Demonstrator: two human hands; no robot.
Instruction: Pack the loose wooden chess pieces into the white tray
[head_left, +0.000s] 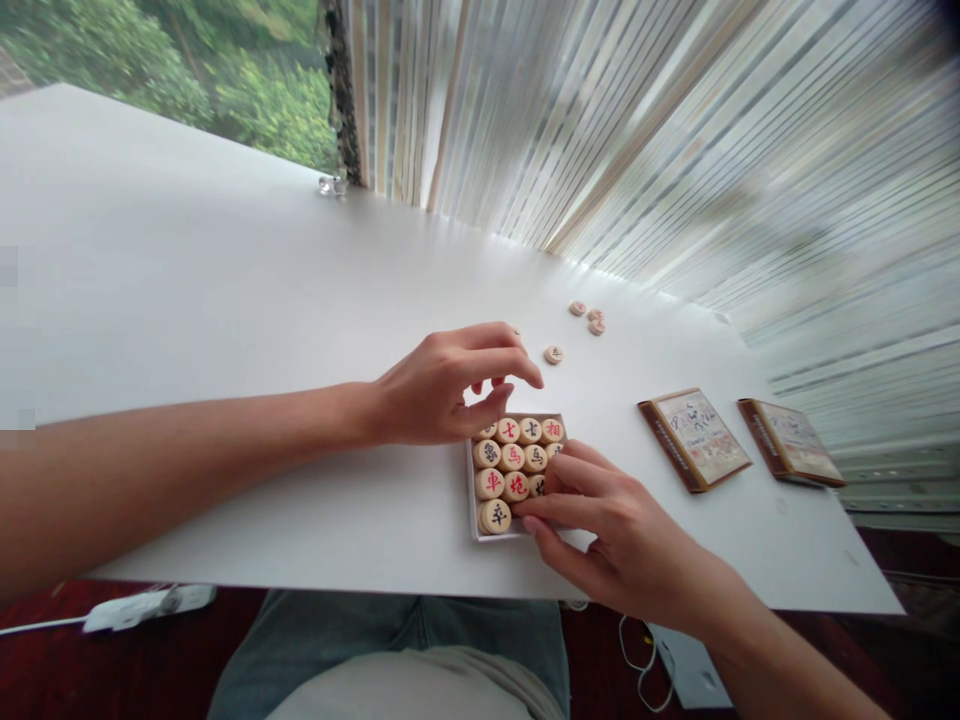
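A shallow white box (474,500) near the table's front edge holds rows of round wooden Chinese chess pieces (512,457) with red and black characters. My left hand (465,375) hovers over the box's far left corner, its thumb and fingers apart with nothing between them. Over the box's right side is my right hand (607,515), covering some pieces there. Its thumb and index tips come close together at the front row, and anything between them is hidden. Beside that spot, a piece with a black character (498,516) sits at the near left corner, stacked on another.
A loose chess piece (553,355) lies beyond the box, with three more pieces (595,315) farther back. Two flat printed boxes (701,440) rest on the right of the white table (225,300). A small clear object (332,186) stands by the striped curtain (510,120).
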